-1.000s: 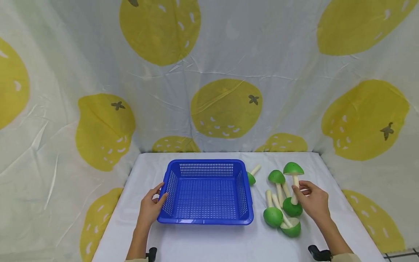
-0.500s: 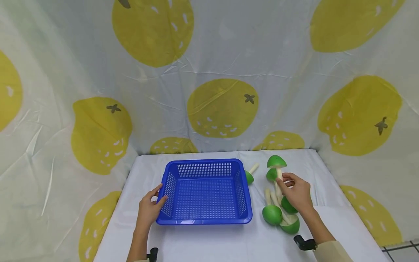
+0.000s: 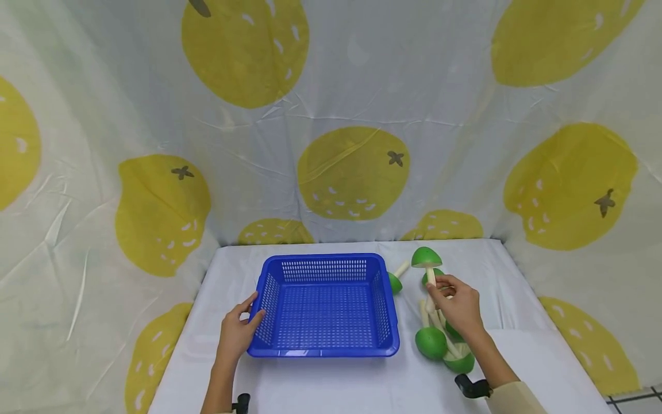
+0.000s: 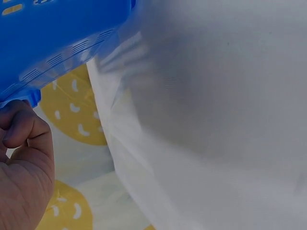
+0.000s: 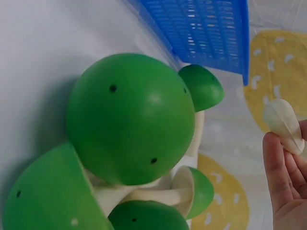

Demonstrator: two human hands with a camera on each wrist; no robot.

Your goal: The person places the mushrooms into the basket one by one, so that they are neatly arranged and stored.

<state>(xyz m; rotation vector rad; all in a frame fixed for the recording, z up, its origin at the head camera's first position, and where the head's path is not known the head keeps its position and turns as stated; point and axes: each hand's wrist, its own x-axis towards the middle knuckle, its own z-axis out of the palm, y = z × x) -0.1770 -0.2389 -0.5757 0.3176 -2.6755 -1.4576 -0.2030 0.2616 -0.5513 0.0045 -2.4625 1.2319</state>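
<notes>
My left hand (image 3: 238,332) grips the left rim of a blue plastic basket (image 3: 323,352) with mesh walls and nothing inside. In the left wrist view the curled fingers (image 4: 24,127) are at the basket's rim. Between thumb and fingers, my right hand (image 3: 457,303) pinches the pale stem of a toy mushroom (image 3: 426,257), green cap upward, above the other mushrooms. Only the lower end of that stem (image 5: 283,122) shows in the right wrist view. Below it lies a pile of several green-capped mushrooms (image 3: 431,343), partly hidden by the right hand.
One more mushroom (image 3: 395,283) lies against the basket's right side, partly hidden behind the rim. A white cloth (image 3: 320,385) covers the table. Behind and beside it hangs a pale curtain (image 3: 357,109) with yellow lemon prints.
My right hand has moved left with the mushroom, from the pile's right side toward the basket. The left hand stays on the basket's rim. The view has shifted slightly.
</notes>
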